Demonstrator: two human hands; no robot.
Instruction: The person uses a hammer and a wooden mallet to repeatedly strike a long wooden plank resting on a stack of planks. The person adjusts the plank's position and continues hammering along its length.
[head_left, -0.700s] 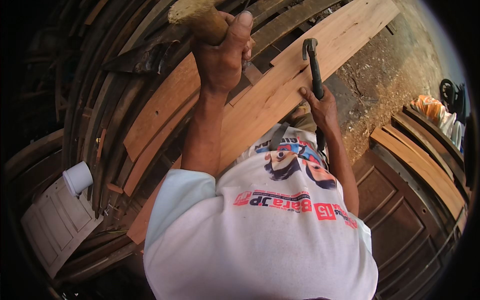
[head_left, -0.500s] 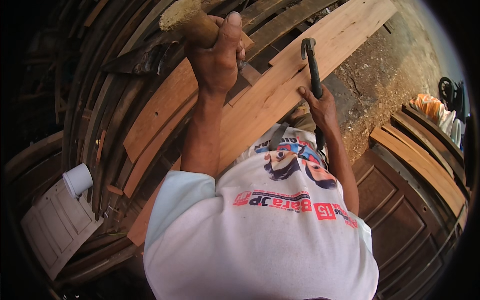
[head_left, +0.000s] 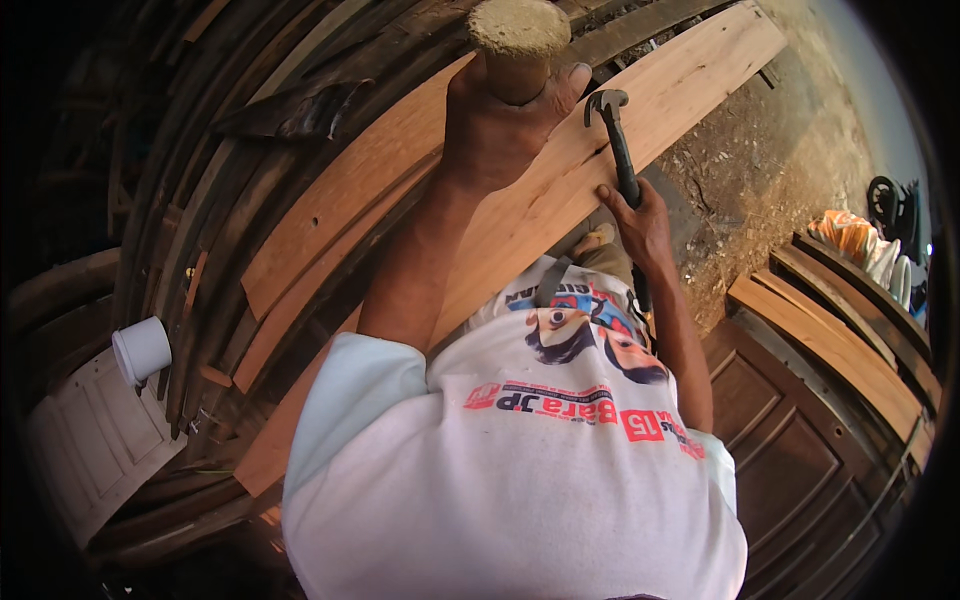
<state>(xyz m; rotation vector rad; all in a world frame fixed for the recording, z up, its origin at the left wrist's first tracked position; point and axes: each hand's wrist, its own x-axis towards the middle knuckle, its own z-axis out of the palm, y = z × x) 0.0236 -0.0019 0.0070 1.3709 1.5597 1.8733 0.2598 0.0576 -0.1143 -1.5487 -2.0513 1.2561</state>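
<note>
My left hand (head_left: 503, 140) is closed around a thick, round piece of wood (head_left: 520, 70) with a frayed, flattened end facing up. Whatever lies below the fist is hidden. My right hand (head_left: 645, 225) grips the dark handle of a claw hammer (head_left: 620, 150), its head up and away from me. Both hands are over a long tan plank (head_left: 690, 85), which runs diagonally from lower left to upper right in front of me.
Long reddish boards (head_left: 330, 215) and darker curved-looking timbers lie stacked to the left. A white bucket (head_left: 142, 350) sits by a pale panelled door (head_left: 95, 430). On the right are a brown panelled door (head_left: 790, 430), more planks (head_left: 830, 345) and an orange-white bag (head_left: 850, 235).
My left hand has moved right, and the round wooden piece now points its frayed end more toward the view. The hammer head has dipped slightly and shifted left; both grips stay closed.
</note>
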